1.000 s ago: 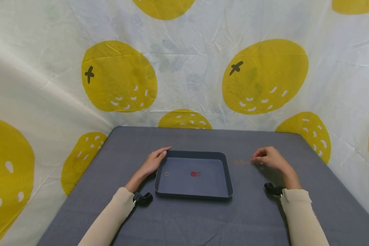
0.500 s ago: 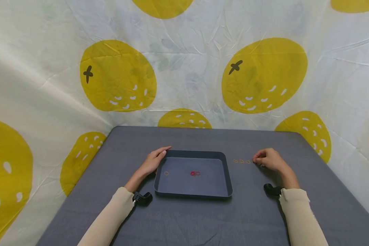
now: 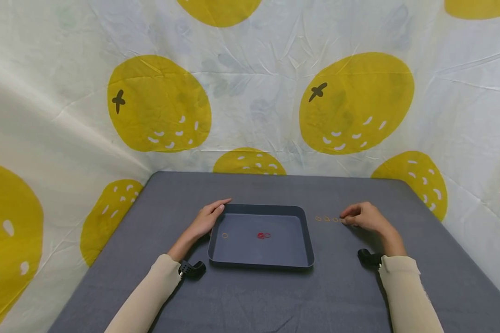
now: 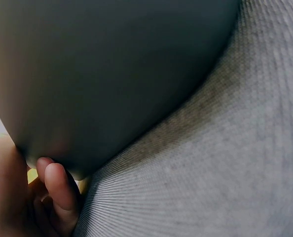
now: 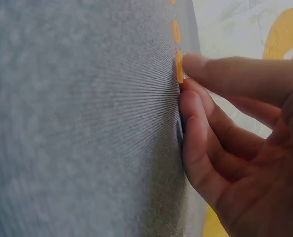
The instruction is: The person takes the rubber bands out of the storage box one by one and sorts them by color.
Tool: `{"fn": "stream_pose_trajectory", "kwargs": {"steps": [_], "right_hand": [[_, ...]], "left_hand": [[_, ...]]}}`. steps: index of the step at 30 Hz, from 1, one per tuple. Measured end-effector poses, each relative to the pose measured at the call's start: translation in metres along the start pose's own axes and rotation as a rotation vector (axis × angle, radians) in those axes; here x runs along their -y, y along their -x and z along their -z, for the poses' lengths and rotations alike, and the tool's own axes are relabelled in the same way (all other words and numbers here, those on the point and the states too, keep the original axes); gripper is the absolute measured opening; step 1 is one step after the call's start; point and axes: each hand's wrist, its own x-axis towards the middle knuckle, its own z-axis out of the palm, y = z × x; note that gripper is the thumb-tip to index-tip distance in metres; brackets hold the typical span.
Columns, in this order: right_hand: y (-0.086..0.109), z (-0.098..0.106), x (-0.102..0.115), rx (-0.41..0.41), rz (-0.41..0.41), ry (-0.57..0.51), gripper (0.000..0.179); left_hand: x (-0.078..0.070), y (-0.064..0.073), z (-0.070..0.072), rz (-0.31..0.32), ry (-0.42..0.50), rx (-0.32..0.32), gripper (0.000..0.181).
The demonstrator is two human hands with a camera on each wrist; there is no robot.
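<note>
Right wrist: the orange rubber band (image 5: 179, 68) lies at my right grip's (image 5: 245, 143) tips, toward the tabletop's (image 5: 77, 118) left edge; clamped or not, I can't tell.

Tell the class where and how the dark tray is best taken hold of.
Probably grip the tray by the raised walls at its short ends, pinching inside and outside, coming from left and right. It lies flat, so its upstanding walls offer an edge. The left hand holds the left wall; the right one is free.
</note>
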Motion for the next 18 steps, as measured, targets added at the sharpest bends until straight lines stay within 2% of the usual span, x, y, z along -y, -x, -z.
{"fn": "stream_pose_trajectory", "kwargs": {"steps": [18], "right_hand": [[-0.0005, 0.0005, 0.0004, -0.006, -0.044, 0.061, 0.016]], "left_hand": [[-0.0011, 0.0002, 0.0001, 0.009, 0.011, -0.011, 0.044]]}}
